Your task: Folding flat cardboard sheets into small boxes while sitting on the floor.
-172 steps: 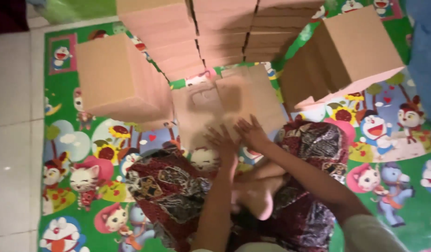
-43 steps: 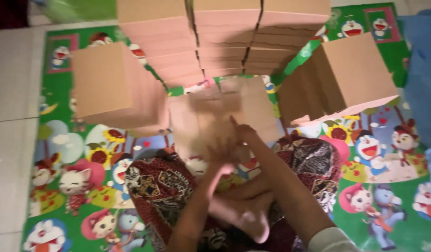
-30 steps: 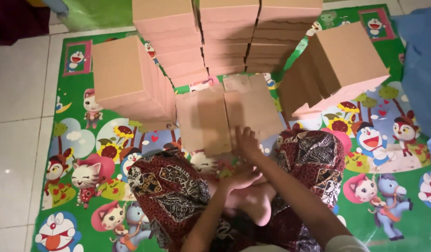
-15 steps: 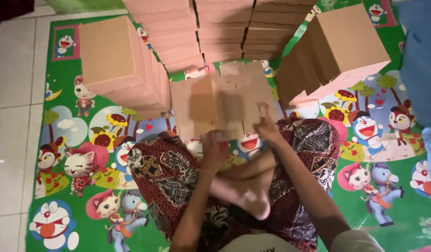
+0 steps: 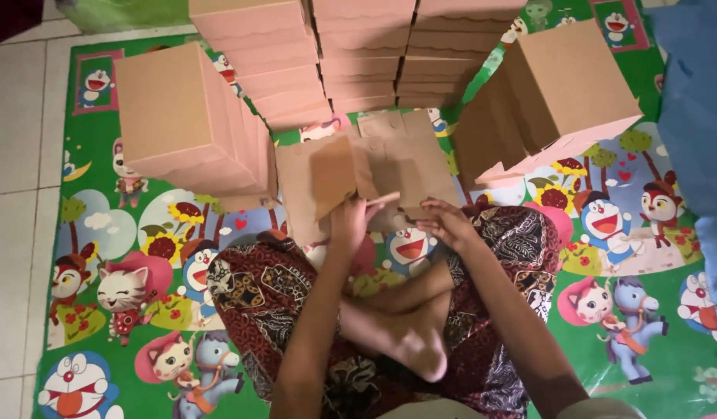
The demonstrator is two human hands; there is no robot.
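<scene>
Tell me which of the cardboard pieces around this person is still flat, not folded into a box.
The flat cardboard sheet directly in front of the crossed legs, touched by the left hand and right hand. The stacks around it are closed boxes; this one lies unfolded with flaps.

The flat cardboard sheet is hemmed in: a stack of boxes stands just to its left, a tilted stack just to its right, and rows of folded boxes wall off the far side. Only the near side is open, across the crossed legs. Further left of the sheet, beyond the left stack, bare play mat lies free.
</scene>
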